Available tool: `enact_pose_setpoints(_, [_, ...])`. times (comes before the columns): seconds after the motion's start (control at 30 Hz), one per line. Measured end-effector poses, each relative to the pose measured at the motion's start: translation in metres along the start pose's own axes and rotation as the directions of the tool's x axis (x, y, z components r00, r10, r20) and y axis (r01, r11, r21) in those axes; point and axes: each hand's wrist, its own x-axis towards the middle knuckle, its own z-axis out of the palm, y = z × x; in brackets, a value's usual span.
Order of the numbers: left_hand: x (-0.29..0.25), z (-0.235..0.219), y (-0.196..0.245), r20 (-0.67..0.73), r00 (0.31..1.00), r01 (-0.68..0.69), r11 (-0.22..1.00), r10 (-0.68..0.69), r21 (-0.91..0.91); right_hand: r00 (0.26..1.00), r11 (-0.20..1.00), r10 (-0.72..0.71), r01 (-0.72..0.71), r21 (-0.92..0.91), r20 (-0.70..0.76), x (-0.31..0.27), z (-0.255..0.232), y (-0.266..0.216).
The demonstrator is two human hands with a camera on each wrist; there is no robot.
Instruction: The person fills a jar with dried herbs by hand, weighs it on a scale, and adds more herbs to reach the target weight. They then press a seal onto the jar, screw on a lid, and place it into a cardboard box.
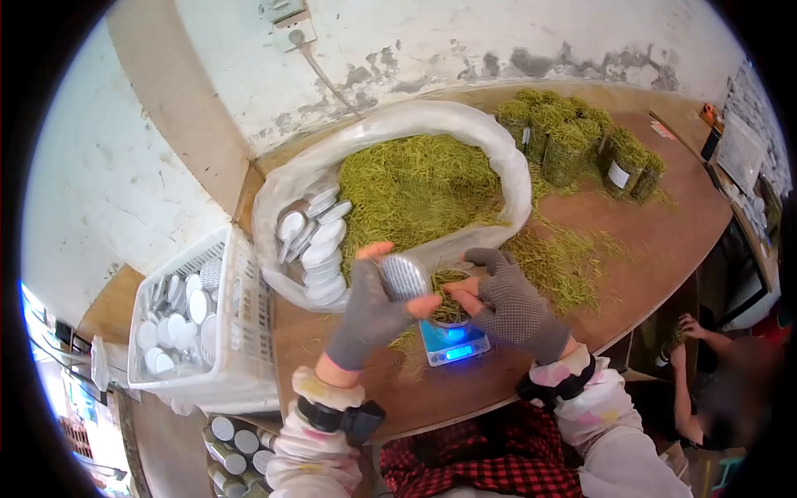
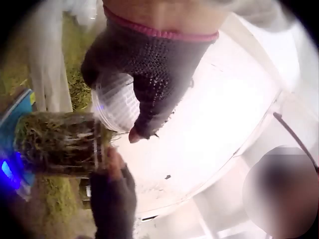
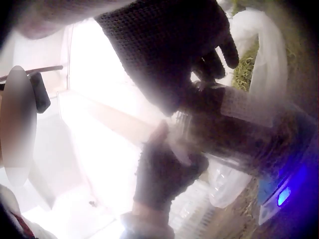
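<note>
A clear jar (image 2: 60,144) packed with green dried stems stands on a small digital scale (image 1: 455,347) with a lit blue display. My gloved left hand (image 1: 365,311) grips a round silver lid (image 1: 404,278) by its edges, tilted beside the jar mouth. In the left wrist view the lid (image 2: 118,102) sits between thumb and fingers. My gloved right hand (image 1: 515,303) is at the jar's rim, thumb and fingertips on the stems at the top, other fingers extended. In the right wrist view that hand (image 3: 169,50) is above the jar (image 3: 239,129).
A plastic-lined container (image 1: 513,158) holds loose stems and a pile of lids (image 1: 320,257). At left stands a white crate (image 1: 249,332) of lids. Filled jars (image 1: 569,153) stand at the back right, with loose stems (image 1: 564,266) before them. Another person's arm (image 1: 682,390) shows at right.
</note>
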Motion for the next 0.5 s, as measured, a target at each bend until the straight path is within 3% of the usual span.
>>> enact_pose_setpoints(0.03, [-0.001,0.006,-0.005,0.052,0.995,-0.085,0.989,0.079,0.119,1.0,0.999,-0.013,0.013,-0.04,0.0,0.001,0.0,0.0])
enact_pose_setpoints(0.1, [-0.005,0.015,-0.008,0.096,0.994,-0.058,0.997,0.053,0.051,0.999,0.999,-0.031,0.03,-0.027,-0.037,-0.001,0.005,0.006])
enact_pose_setpoints(0.17, [-0.011,0.022,-0.016,0.034,0.999,0.012,0.984,-0.006,-0.18,0.996,0.999,-0.049,0.048,-0.01,-0.071,-0.004,0.008,0.008])
enact_pose_setpoints(0.2, [-0.013,0.026,-0.019,0.041,0.999,0.015,0.985,-0.009,-0.173,0.997,0.999,-0.043,0.043,-0.002,-0.068,-0.003,0.007,0.005])
enact_pose_setpoints(0.27, [-0.017,0.033,-0.021,-0.087,0.995,0.01,0.946,-0.04,-0.323,0.997,0.999,-0.037,0.037,0.01,-0.067,-0.003,0.008,0.004])
enact_pose_setpoints(0.37, [-0.019,0.044,-0.001,-0.097,0.995,-0.05,0.96,0.024,-0.277,0.997,1.0,-0.017,0.019,0.023,-0.073,-0.005,0.01,0.004])
enact_pose_setpoints(0.5, [-0.01,0.054,0.008,-0.129,0.992,-0.039,0.971,0.009,-0.234,0.994,0.99,0.037,-0.023,0.14,-0.099,-0.005,0.009,0.002])
